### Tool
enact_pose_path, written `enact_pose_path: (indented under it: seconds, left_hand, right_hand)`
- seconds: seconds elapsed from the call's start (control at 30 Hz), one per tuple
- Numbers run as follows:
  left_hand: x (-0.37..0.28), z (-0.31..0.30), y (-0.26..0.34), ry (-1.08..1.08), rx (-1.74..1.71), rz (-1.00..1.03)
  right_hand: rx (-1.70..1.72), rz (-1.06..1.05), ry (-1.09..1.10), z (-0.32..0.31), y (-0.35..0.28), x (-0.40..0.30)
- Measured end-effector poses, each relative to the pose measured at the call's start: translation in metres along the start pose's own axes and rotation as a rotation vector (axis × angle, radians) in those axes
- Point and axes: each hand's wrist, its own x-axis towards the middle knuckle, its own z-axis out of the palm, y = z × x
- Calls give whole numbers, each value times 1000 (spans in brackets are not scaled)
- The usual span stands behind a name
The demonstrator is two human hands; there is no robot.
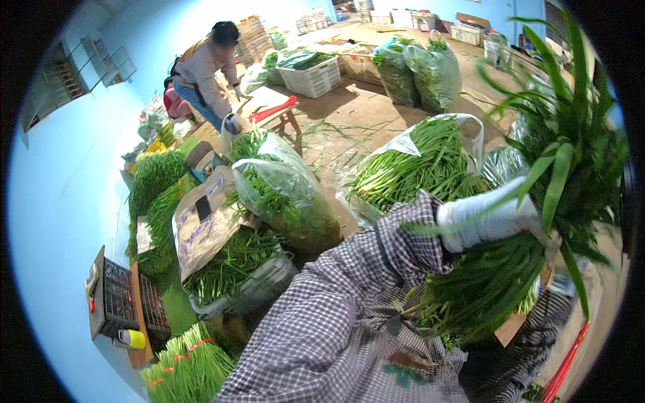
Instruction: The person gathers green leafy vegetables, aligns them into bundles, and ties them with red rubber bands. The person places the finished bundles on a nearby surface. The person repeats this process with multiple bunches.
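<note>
My left hand point(551, 239), in a pale glove below a white sleeve cover, grips a bunch of long green leaves point(579, 151) that rises at the right. Some blades droop past the wrist, and motion blurs the leaves. Just beneath that forearm, a second mass of dark green leafy stalks point(484, 287) lies before my body. A checked sleeve point(544, 322) shows at the lower right; my right hand beyond it is hidden. Red ties point(567, 362) hang near the right rim.
An open plastic bag of green stalks point(418, 161) lies ahead. Another filled bag point(287, 196) stands left of it, beside a basket of greens point(242, 277) bearing a phone point(203, 207). Tied bundles point(191, 362) sit lower left. A person point(206, 75) bends over a low table point(264, 103).
</note>
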Motion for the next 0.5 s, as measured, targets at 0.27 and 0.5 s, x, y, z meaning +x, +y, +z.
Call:
enact_pose_path:
  seconds: [0.27, 0.5]
  left_hand:
    - [-78, -119, -120, 532, -237, -87]
    - [-164, -172, -141, 628, -933, -10]
  right_hand:
    - [1180, 716, -228, 90, 44, -10]
    - [979, 549, -791, 80, 124, -47]
